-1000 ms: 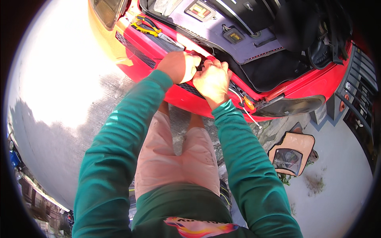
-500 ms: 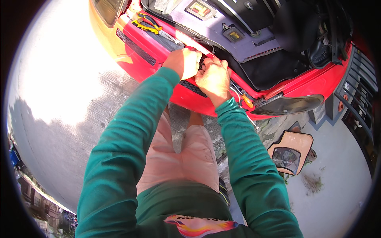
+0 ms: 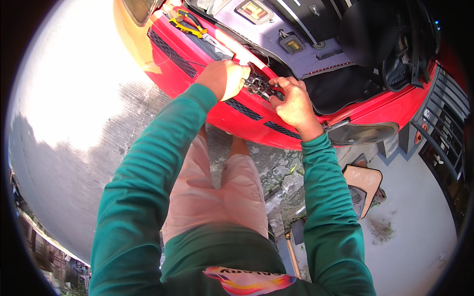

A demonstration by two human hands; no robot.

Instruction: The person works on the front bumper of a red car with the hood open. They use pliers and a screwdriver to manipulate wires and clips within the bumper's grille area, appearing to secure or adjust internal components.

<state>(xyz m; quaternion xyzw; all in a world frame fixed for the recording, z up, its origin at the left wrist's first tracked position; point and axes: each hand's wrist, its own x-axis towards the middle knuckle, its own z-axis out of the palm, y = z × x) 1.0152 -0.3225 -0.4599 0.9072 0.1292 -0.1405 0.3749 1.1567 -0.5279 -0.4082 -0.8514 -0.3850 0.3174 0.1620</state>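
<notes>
Upper centre | metal mechanism [image 3: 256, 85] is slanting down-right between left hand [image 3: 222, 79], resting curled, and right hand [image 3: 295, 103], half-open | grips unclear

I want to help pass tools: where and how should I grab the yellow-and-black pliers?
Best by the handles, I think, from above and the left. The pliers lie on the red car, handles spread toward the far left, while their metal nose points toward the left hand.
</notes>
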